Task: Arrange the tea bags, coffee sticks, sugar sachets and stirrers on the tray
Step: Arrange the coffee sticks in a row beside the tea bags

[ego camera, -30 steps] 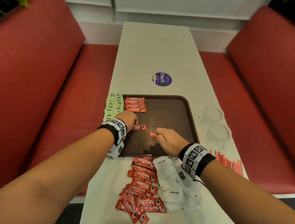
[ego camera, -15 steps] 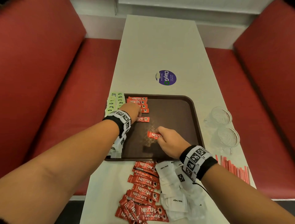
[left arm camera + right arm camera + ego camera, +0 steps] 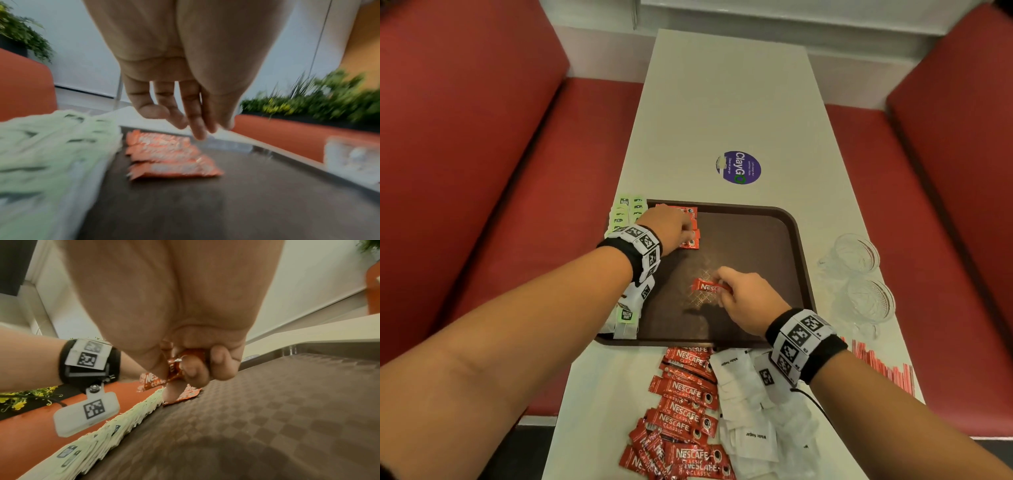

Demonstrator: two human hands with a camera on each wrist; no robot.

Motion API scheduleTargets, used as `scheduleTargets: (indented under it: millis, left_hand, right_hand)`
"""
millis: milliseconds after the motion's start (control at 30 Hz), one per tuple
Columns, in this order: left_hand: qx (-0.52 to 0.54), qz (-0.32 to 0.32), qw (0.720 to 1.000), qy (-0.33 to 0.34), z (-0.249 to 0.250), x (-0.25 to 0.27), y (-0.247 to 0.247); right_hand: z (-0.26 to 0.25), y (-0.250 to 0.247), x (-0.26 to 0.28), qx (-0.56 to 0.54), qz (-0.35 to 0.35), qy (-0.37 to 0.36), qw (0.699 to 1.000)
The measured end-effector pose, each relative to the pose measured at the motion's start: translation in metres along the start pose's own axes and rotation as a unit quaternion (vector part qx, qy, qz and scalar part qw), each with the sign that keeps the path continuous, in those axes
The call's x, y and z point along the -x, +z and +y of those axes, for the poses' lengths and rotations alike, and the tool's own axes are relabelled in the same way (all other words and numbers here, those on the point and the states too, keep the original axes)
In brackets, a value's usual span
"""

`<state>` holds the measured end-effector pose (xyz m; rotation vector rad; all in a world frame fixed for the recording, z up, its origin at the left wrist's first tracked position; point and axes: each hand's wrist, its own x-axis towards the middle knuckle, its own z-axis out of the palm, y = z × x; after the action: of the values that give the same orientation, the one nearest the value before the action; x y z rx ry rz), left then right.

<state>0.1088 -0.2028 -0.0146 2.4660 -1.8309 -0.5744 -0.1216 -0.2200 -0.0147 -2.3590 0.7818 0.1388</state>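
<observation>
The coffee-stick step is judged to be in hand: a short column of coffee sticks point(image 3: 688, 228) has been laid at the far left of the tray point(image 3: 796, 260), just beside the row of green tea bags point(image 3: 625, 212) along its left edge. One further coffee stick point(image 3: 710, 287) is pinched between the thumb and curled fingers of the right hand point(image 3: 748, 298) above the middle of the tray. The left hand point(image 3: 671, 228) is held over the laid column with fingers loosely spread and straight, nothing gripped; whether the fingertips touch the sticks cannot be told. Next, the pinched stick would need to be carried to the near end of the column, turned parallel to it and set down close beside the last one. The loose coffee sticks point(image 3: 685, 407), sugar sachets point(image 3: 750, 407) and stirrers point(image 3: 883, 370) are yet to be placed, all lying on the table point(image 3: 722, 102) off the tray
</observation>
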Motion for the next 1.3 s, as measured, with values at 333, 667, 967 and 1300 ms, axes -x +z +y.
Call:
scheduleTargets:
  millis: [333, 667, 967, 1300]
  left_hand:
    - [0.074, -0.033, 0.984, 0.157, 0.009, 0.059, 0.012]
    - [0.042, -0.023, 0.993, 0.109, 0.005, 0.063, 0.015]
    - [-0.001, -0.083, 0.994, -0.065, -0.006, 0.030, 0.015]
    - [-0.023, -0.106, 0.993, -0.054, -0.001, 0.020, 0.027]
  right_hand:
    - [-0.007, -0.009, -0.008, 0.011, 0.013, 0.017, 1.000]
    - [-0.013, -0.009, -0.009, 0.031, 0.029, 0.020, 0.999]
    - [-0.002, 0.006, 0.012, 0.081, -0.132, -0.032, 0.987]
    - [-0.014, 0.037, 0.025, 0.210, -0.172, -0.073, 0.960]
